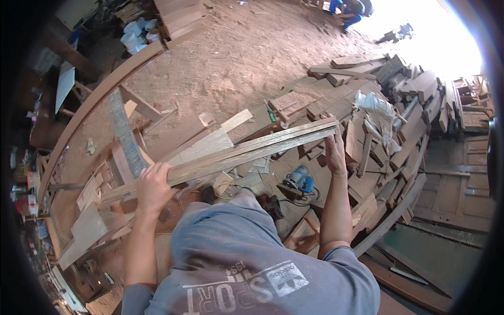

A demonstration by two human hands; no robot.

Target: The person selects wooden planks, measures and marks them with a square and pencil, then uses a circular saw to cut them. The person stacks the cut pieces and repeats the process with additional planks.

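Observation:
A long bundle of narrow wooden boards (252, 148) slants across in front of my body, its right end higher in the picture. Dark grooves run between the boards, which lie face to face. My left hand (153, 185) is closed over the bundle toward its left part, knuckles up. At the far right end, my right hand (334, 148) holds the boards, with the palm below and fingertips showing above the top edge; part of its grip is hidden behind the wood. Below the boards, near my feet, a blue power tool (298, 179) with a cable rests on the ground.
A large heap of timber offcuts (415, 89) lies to the right, with clear plastic sheeting (375, 107) on it. Loose planks (197, 149) lie ahead and left. A long curved-looking beam (100, 94) borders the left side. White buckets (134, 39) and a crouching person (349, 11) are farther away.

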